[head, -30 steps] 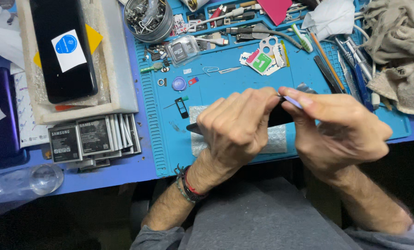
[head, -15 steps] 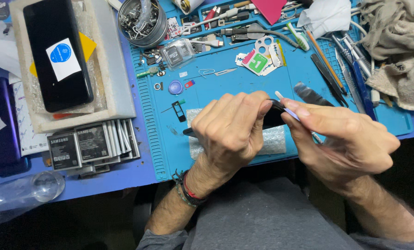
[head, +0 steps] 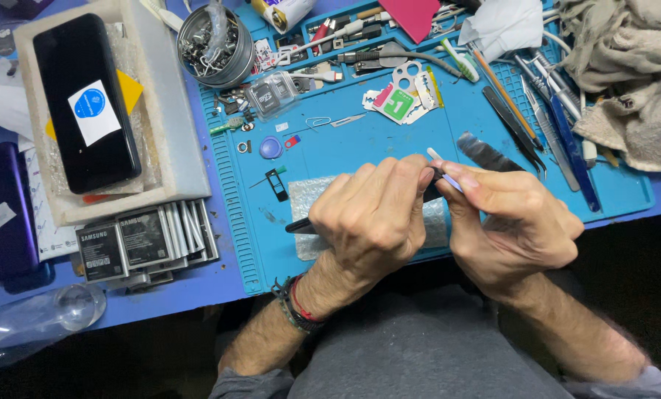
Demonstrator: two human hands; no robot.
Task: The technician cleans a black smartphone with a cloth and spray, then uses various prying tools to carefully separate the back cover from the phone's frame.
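Working at the mat's (head: 390,148) near edge, the hands have drawn closer together: left hand (head: 371,222) clamps the dark phone (head: 301,225), right hand (head: 512,225) pinches a thin pick (head: 443,167), now angled against it.

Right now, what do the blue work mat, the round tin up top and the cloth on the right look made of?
Blue work mat: likely silicone or rubber, matte, moulded ridges. Round tin: metal, shiny rim, holding small metal parts. Cloth: woven fabric, beige, crumpled and soft-looking.

Bright even overhead light, perhaps slight blur
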